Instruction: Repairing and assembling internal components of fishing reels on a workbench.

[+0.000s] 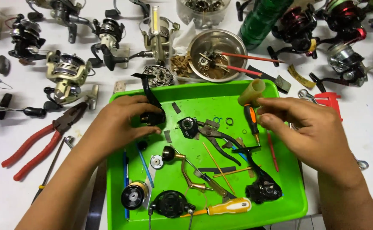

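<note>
At frame centre, over the green tray (203, 100), the left hand (118, 125) grips a black reel body part (152, 106): rigid, light, probably greasy, best pinched at its thick base. The right hand (310, 127) pinches a small screwdriver's (251, 110) yellowish cap. A green bottle (263, 19) stands upper right; any label is unreadable

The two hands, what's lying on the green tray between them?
Head view: between left hand and right hand lie a small black round part and dark pliers.
</note>
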